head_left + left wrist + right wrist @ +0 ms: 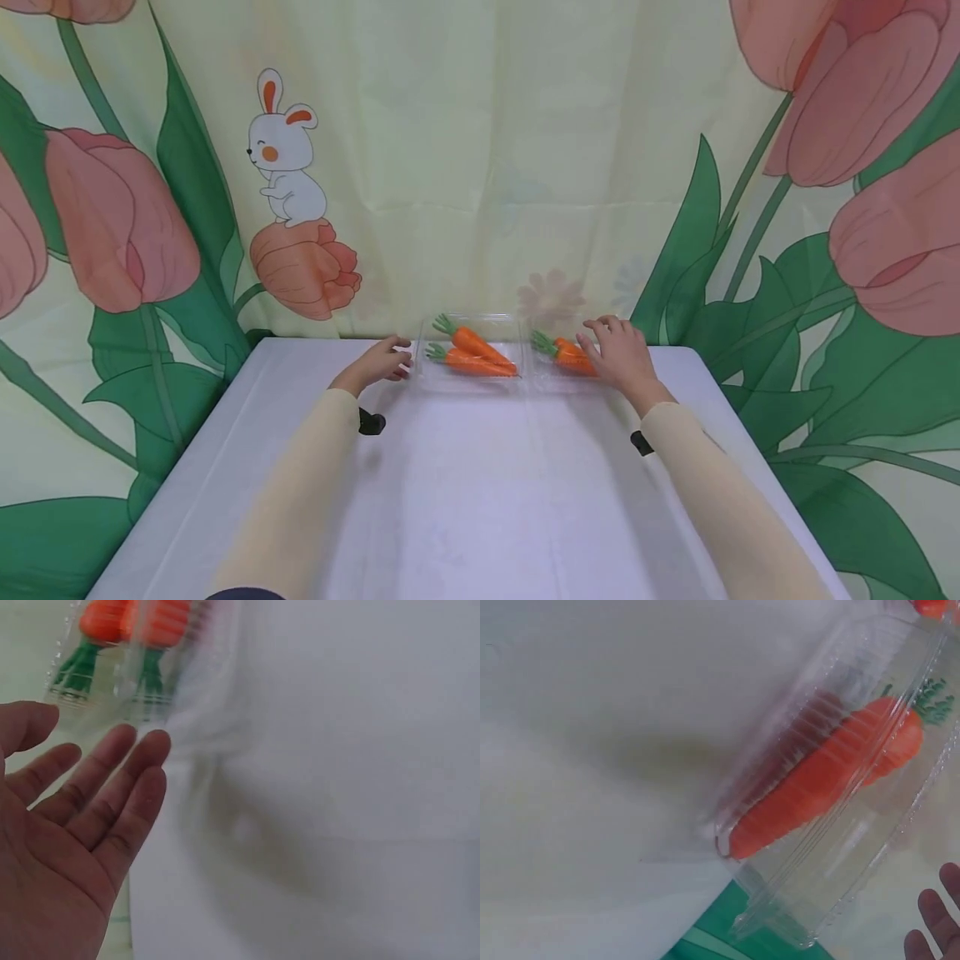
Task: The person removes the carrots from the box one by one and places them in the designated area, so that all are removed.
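Head cam first: the left hand (pixel 378 365) is up with its fingers bent a little, not gripping anything. Just past its fingertips sits a clear plastic box, call it the left box (pixel 502 327), with a pair of carrots (pixel 474 362) in it, green tops toward that hand. The right hand (pixel 621 354) is spread, thumb away from the fingers, and blocks the outer end of the right box (pixel 543 379). The right box's carrots (pixel 573 358) show just beside the thumb, on the side toward the other hand; can't tell from here if the hand touches the plastic. Under both hands there's a white tablecloth (pixel 480 483), and beyond them a curtain (pixel 435 125) with big tulips and a bunny on it.

Left wrist cam: palm in view, fingers slightly apart and pinching nothing. The left box is right off the fingertips, leafy ends closest, kinda blurry. Can't tell if skin meets plastic.

Right wrist cam: only a few fingers poke into frame, pretty straight, with gaps between them. The right box lies near them, a visible gap away, carrots overlapping inside. The thumb's out of frame, so no idea about that one.
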`<state>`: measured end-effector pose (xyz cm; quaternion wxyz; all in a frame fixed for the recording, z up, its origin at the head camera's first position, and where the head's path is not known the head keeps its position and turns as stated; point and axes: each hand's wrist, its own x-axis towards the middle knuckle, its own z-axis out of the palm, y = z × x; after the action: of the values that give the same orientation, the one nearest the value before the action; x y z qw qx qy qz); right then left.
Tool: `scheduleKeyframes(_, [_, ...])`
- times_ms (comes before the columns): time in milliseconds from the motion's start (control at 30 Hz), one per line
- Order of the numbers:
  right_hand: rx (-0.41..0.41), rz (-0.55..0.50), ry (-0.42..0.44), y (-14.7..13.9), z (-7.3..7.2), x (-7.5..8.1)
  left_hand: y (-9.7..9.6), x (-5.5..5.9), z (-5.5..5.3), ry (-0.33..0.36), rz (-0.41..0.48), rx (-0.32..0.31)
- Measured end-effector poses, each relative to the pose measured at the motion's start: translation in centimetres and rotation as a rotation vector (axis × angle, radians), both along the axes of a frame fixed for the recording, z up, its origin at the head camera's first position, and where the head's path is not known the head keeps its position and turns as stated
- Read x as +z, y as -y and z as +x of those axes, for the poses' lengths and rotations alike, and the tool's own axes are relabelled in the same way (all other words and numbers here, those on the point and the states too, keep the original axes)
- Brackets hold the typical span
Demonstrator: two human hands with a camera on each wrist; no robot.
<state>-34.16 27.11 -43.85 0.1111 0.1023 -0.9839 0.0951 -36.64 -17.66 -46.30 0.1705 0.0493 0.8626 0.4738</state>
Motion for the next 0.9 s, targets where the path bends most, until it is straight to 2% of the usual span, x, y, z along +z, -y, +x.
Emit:
scheduleKeyframes(300, [0.012, -0.069, -0.026, -0.8, 1.2, -0.9, 0.6, -1.9, 1.2, 0.034, 0.088, 0.083])
scheduleKeyframes(500, [0.01, -0.16, -0.021, -0.2, 2.1, -1.7, -0.1, -3.1, 0.9, 0.067, 0.204, 0.134])
scheduleKeyframes(667, [0.007, -0.221, -0.039, 1.0, 3.0, -2.4, -0.8, -3.8, 1.0, 0.044, 0.297, 0.184])
scheduleKeyframes(700, [0.006, -0.233, -0.033, 1.2, 3.2, -2.5, -0.9, -3.6, 1.3, 0.041, 0.312, 0.187])
scheduleKeyframes(900, [-0.012, -0.32, 0.038, 2.8, 4.1, -3.3, -1.3, -4.2, 2.1, 0.002, 0.358, 0.227])
